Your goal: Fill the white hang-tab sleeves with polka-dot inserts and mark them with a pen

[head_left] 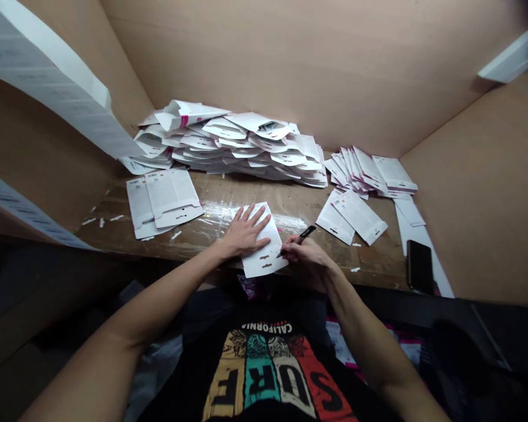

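Okay, my left hand (244, 232) lies flat and open on a white paper card (266, 259), whose long side points away from me; my right hand (305, 261), by its near end, pinches a black pen (305, 233).

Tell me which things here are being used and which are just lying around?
Being used:
the left hand, flat on a white card
the right hand, gripping a black pen

Just lying around:
the big pile of white cards
a black phone
small paper scraps
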The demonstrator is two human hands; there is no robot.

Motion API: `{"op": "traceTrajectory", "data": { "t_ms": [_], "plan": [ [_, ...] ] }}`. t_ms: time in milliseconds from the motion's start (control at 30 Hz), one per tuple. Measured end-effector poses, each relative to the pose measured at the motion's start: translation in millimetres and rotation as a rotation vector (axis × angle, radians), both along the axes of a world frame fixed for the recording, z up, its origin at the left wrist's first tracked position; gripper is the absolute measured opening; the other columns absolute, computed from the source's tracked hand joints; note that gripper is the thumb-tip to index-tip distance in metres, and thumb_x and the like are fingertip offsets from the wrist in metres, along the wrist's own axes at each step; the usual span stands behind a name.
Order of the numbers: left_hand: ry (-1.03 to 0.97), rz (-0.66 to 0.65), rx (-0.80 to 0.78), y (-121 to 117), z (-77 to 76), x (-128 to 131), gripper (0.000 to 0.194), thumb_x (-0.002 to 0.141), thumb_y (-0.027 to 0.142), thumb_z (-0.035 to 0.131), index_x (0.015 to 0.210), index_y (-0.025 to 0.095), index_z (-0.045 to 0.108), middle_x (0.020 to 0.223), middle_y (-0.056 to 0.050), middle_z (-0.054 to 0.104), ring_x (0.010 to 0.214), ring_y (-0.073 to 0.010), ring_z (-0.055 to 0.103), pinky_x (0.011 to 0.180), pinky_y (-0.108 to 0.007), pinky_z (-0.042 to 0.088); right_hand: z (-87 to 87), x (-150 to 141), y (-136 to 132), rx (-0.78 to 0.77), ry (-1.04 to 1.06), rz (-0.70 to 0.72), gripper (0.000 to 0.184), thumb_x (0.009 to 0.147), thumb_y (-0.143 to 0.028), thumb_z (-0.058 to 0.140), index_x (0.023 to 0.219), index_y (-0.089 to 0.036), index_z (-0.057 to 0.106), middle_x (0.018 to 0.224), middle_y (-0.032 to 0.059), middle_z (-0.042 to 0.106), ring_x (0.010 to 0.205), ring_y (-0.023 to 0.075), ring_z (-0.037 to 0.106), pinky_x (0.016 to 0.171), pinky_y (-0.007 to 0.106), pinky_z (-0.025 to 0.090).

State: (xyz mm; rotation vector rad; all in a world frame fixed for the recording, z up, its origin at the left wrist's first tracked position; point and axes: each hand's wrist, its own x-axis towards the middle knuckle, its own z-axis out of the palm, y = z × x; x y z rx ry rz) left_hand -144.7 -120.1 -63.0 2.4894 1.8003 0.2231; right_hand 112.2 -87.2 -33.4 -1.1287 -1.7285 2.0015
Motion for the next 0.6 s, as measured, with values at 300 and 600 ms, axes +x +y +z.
{"op": "traceTrajectory", "data": {
  "t_ms": [300, 600],
  "plan": [
    [0.015, 0.012, 0.122, -6.9, 0.5, 1.5, 0.056, 0.105, 0.036, 0.047, 0.158, 0.020, 0.052, 0.170, -0.009, 0.042, 0.159, -0.0372, 0.032, 0.129, -0.053, 0.025, -2.8, -30.6, -23.2, 0.966, -0.561, 0.212, 0.011, 0.098, -0.022, 0.058, 0.104, -0.019, 0.067, 0.114, 0.0126, 0.068, 0.098, 0.0232, 0.061, 0.081, 0.031, 0.046],
    [-0.061, 0.062, 0.026, -35.2, 32.6, 8.7, 0.036, 0.103, 0.045, 0.058, 0.123, 0.016, 0.065, 0.128, -0.016, 0.066, 0.118, -0.0336, 0.060, 0.099, -0.047, 0.052, 30.7, 8.3, -50.6, 0.740, -0.112, 0.691, 0.027, 0.095, -0.043, 0.077, 0.109, -0.022, 0.067, 0.113, 0.0054, 0.070, 0.097, 0.0205, 0.066, 0.086, 0.031, 0.053]
  ]
}}
